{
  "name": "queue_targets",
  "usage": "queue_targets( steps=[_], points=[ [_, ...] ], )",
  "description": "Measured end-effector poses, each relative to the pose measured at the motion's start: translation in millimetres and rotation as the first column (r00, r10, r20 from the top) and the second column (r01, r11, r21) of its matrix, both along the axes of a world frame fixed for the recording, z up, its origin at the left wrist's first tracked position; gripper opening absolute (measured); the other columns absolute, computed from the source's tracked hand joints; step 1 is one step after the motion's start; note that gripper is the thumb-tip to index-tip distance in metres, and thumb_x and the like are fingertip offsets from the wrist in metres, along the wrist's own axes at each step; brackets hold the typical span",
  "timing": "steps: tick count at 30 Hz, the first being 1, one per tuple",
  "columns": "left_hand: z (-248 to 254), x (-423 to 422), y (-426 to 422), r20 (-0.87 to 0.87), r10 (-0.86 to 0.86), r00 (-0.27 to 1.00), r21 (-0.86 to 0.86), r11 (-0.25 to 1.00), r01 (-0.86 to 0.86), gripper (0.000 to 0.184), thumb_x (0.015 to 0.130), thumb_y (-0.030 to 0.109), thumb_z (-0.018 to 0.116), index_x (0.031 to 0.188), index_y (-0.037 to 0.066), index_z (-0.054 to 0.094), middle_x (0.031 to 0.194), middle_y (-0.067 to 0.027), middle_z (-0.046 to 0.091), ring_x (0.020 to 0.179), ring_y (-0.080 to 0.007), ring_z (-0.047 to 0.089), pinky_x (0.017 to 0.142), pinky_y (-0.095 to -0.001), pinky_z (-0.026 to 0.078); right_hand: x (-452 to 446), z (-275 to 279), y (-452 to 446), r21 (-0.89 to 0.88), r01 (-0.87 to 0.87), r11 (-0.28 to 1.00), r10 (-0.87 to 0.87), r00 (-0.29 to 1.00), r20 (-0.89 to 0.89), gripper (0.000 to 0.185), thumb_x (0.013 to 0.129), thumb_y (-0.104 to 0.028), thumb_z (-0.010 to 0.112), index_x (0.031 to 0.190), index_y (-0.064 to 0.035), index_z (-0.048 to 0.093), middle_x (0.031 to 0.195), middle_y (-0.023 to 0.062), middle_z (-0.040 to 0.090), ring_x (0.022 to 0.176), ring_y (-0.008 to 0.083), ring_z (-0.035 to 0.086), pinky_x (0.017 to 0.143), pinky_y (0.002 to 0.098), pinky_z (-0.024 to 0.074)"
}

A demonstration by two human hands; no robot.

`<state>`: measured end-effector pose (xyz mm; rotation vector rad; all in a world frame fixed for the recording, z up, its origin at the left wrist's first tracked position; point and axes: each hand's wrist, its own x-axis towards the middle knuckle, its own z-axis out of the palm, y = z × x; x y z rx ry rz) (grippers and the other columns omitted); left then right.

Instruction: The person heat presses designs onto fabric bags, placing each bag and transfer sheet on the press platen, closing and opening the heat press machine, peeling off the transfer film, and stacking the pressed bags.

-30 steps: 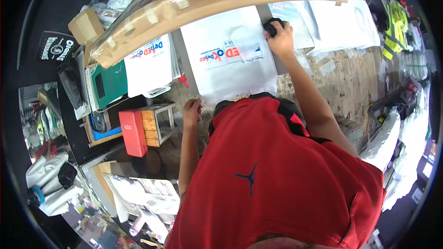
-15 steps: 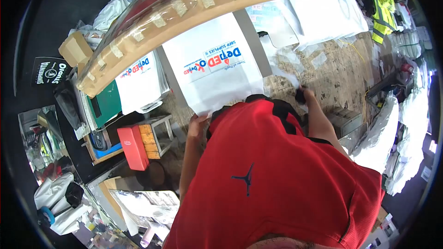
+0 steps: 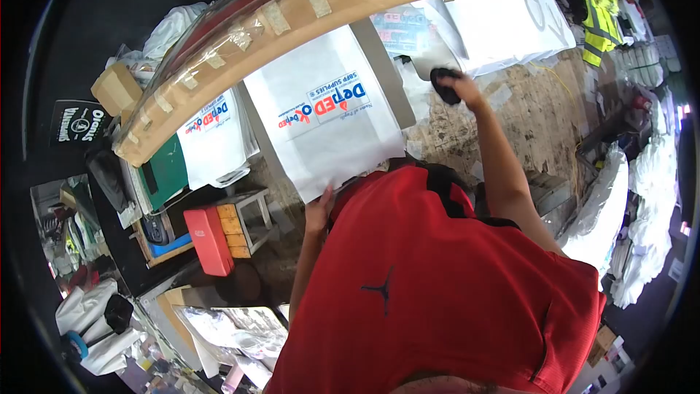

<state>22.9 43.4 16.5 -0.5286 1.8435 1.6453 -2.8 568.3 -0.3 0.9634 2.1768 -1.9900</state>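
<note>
A white sheet with blue and red print (image 3: pixel 343 142) lies flat on a grey board (image 3: pixel 384 76) in front of me. At its near left corner, my left hand (image 3: pixel 319 208) has its fingers closed on the edge. My right hand (image 3: pixel 464 91) is raised to the right of the board, its fingers around a black oval pad (image 3: pixel 445 86); the pad's exact kind is unclear. To the left lies a stack of similar printed white sheets (image 3: pixel 215 138).
A large cardboard-edged, taped panel (image 3: pixel 277 18) hangs over the far side. Clear plastic and white sheets (image 3: pixel 503 14) lie at far right. A red box (image 3: pixel 207 241) sits by a small wooden stool (image 3: pixel 244 222) on the left. Wrapped white bundles (image 3: pixel 601 211) stand at right.
My right hand has swung up and away from my body with the black pad. My left hand stays at the sheet's near corner. The view has shifted slightly.
</note>
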Motion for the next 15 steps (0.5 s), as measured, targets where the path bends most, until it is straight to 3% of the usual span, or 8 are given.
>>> queue_targets(
  steps=[3,5,9,10,11,12,14,15],
  points=[
    [19.6,-5.2,16.1,-0.345,0.123,0.931,0.044,0.992,-0.115,0.036,0.097,0.021,0.068,0.120,-0.006,0.062,0.111,-0.0053,0.065,0.096,-0.0145,0.059,0.085,-0.0315,0.049,-52.8,-29.9,30.3,0.575,0.097,0.812,-0.076,0.995,-0.059,0.072,0.079,-0.043,0.082,0.128,0.0054,0.057,0.111,0.0164,0.070,0.101,0.0259,0.066,0.092,0.0360,0.0517],
    [36.1,-13.7,19.1,-0.428,0.191,0.883,0.074,0.982,-0.176,0.034,0.100,0.022,0.064,0.119,-0.007,0.062,0.114,-0.0078,0.066,0.096,-0.0159,0.061,0.089,-0.0322,0.049,-58.7,-0.8,29.9,0.549,0.010,0.836,-0.033,0.999,0.032,0.087,0.073,-0.053,0.082,0.131,0.0045,0.052,0.125,0.0293,0.062,0.117,0.0398,0.061,0.101,0.0450,0.0472],
    [66.8,-49.1,2.0,-0.517,0.327,0.791,0.187,0.945,-0.268,0.033,0.104,0.022,0.055,0.124,-0.005,0.056,0.095,-0.0076,0.066,0.083,-0.0140,0.062,0.066,-0.0274,0.052,-42.5,-59.4,52.1,0.683,0.010,0.731,0.064,0.995,-0.082,0.066,0.075,-0.041,0.078,0.123,0.0021,0.062,0.119,0.0262,0.067,0.110,0.0400,0.065,0.093,0.0441,0.0521],
    [74.7,-66.2,-9.2,-0.505,0.295,0.811,0.132,0.955,-0.265,0.033,0.104,0.021,0.053,0.125,-0.004,0.055,0.094,-0.0088,0.065,0.082,-0.0138,0.061,0.061,-0.0267,0.051,-29.7,-25.3,23.4,0.653,-0.187,0.733,0.066,0.976,0.206,0.040,0.084,-0.030,0.072,0.116,-0.0058,0.068,0.108,0.0184,0.072,0.099,0.0333,0.069,0.087,0.0433,0.0535],
    [83.4,-84.0,-21.5,-0.487,0.258,0.835,0.078,0.964,-0.253,0.033,0.104,0.020,0.052,0.127,-0.004,0.053,0.094,-0.0101,0.064,0.081,-0.0135,0.061,0.057,-0.0260,0.050,-17.3,-121.8,73.2,0.857,-0.507,0.093,0.445,0.791,0.420,0.029,0.090,-0.031,0.064,0.107,-0.0085,0.070,0.101,0.0168,0.073,0.093,0.0362,0.070,0.078,0.0465,0.0545],
    [97.9,-103.0,-29.7,-0.560,0.213,0.800,0.002,0.967,-0.256,0.031,0.104,0.019,0.052,0.125,-0.004,0.054,0.094,-0.0103,0.064,0.078,-0.0127,0.060,0.057,-0.0261,0.049,4.3,-159.5,78.0,0.869,-0.493,-0.035,0.450,0.769,0.454,0.026,0.094,-0.034,0.060,0.101,-0.0124,0.073,0.087,0.0159,0.072,0.078,0.0361,0.070,0.068,0.0467,0.0544],
    [99.3,-158.2,-55.6,-0.849,0.069,0.524,-0.106,0.949,-0.297,0.028,0.104,0.017,0.052,0.122,-0.004,0.056,0.090,-0.0086,0.064,0.069,-0.0102,0.058,0.053,-0.0258,0.046,49.3,-217.8,70.5,0.542,-0.541,0.644,0.200,0.802,0.563,0.034,0.095,-0.040,0.058,0.105,-0.0118,0.074,0.079,0.0184,0.069,0.077,0.0343,0.070,0.069,0.0481,0.0553],
    [94.0,-189.0,-72.5,-0.973,-0.048,0.227,-0.126,0.930,-0.345,0.027,0.103,0.016,0.052,0.120,-0.005,0.057,0.085,-0.0066,0.064,0.064,-0.0085,0.056,0.051,-0.0255,0.044,84.2,-252.8,65.4,0.389,-0.245,0.888,0.104,0.932,0.348,0.037,0.095,-0.038,0.056,0.121,-0.0131,0.066,0.065,0.0169,0.064,0.057,0.0327,0.065,0.056,0.0489,0.0532]
  ],
)
